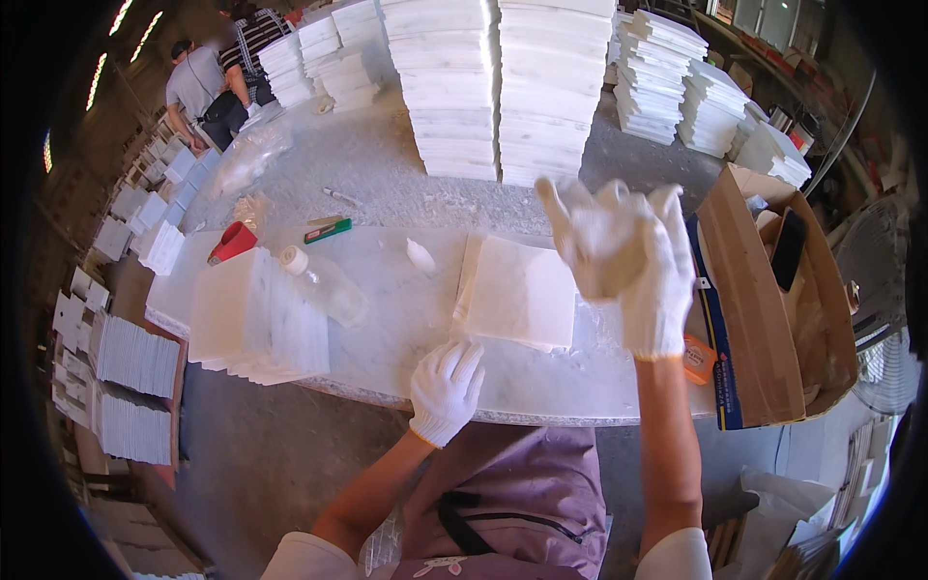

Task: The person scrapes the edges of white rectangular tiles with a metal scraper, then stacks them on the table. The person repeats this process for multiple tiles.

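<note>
Both my hands wear white knit gloves. My left hand (447, 391) lies at the near edge of the marble worktop (387, 372), fingers stretched out, by the near left corner of some square white tiles (517, 290). My right hand (633, 261) is raised over the right side of those tiles, blurred by motion. Its fingers look spread and I make out nothing held in them. A clear bottle with a white cap (329, 285) leans against a row of upright white tiles (256, 314) on the left. A small white nozzle-shaped piece (420, 257) lies left of the square tiles.
On the right stands an open cardboard box (764, 319) with a dark phone (788, 248) on it, and an orange item (698, 360) beside it. A red cup (232, 242) and a green box (329, 230) lie far left. Tall tile stacks (498, 87) rise behind. Two people (208, 87) are far left.
</note>
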{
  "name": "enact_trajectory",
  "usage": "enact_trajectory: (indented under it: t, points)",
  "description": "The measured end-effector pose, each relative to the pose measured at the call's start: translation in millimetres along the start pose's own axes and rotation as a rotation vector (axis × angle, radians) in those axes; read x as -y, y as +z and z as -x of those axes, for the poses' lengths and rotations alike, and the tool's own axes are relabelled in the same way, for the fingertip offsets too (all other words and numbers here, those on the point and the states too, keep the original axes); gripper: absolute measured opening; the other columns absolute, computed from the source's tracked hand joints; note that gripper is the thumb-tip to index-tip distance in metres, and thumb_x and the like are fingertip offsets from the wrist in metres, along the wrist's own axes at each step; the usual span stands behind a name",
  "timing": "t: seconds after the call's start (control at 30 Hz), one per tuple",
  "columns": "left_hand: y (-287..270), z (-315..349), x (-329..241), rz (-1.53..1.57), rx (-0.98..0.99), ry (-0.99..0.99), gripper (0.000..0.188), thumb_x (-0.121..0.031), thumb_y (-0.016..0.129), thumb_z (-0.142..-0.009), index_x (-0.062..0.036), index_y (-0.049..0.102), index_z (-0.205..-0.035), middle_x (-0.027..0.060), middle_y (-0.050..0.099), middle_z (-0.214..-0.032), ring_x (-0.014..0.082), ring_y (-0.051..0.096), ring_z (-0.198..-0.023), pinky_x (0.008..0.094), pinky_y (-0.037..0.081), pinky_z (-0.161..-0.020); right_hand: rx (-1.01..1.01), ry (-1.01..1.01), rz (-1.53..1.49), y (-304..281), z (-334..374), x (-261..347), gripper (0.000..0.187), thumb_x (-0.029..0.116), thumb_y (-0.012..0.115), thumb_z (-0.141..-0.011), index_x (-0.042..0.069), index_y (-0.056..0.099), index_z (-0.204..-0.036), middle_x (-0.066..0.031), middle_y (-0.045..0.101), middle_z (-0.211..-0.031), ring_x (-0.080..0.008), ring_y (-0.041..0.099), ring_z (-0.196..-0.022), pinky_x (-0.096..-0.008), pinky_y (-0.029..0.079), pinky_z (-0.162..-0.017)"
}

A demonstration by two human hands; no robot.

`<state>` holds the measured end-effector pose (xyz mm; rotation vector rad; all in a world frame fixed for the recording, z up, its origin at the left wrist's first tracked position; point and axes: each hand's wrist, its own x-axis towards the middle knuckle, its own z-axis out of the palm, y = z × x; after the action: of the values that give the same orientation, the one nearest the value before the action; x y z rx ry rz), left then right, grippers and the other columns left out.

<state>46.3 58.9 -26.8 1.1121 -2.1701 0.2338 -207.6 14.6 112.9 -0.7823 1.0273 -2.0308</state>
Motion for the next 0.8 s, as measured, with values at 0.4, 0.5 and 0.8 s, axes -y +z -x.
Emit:
enact_trajectory:
  t: [0.4,0.5,0.8]
  points:
    - [1,2,0,0.021,-0.027,0.015,0.035,-0.016,0.069,-0.085,-0.0104,0.063,-0.119,0.0106,0.062,-0.112,0.033,0.06,-0.103,0.0453,0.049,-0.084,0.307,-0.035,0.895,-75,79,-36,0.051,0.017,0.061,-0.096,-0.005,0.047,-0.14,-0.0195,0.066,-0.119,-0.0207,0.063,-0.106,-0.0327,0.049,-0.092]
    - [1,0,0,0.059,-0.022,-0.004,0.033,-0.015,0.069,-0.085,-0.0101,0.064,-0.118,0.0114,0.063,-0.112,0.0334,0.061,-0.101,0.0451,0.049,-0.085,0.284,0.137,0.901,-125,137,-38,0.046,0.009,0.056,-0.096,-0.005,0.048,-0.14,-0.0139,0.067,-0.107,-0.0172,0.064,-0.097,-0.0307,0.052,-0.086]
    - [-6,-14,2,0.183,-0.049,-0.121,0.038,-0.012,0.071,-0.083,-0.0103,0.064,-0.12,0.0117,0.064,-0.117,0.0339,0.061,-0.106,0.045,0.048,-0.091,0.043,0.199,0.71,-139,168,5,0.045,-0.003,0.055,-0.092,-0.005,0.051,-0.137,-0.0096,0.064,-0.098,-0.0131,0.06,-0.08,-0.0274,0.051,-0.073]
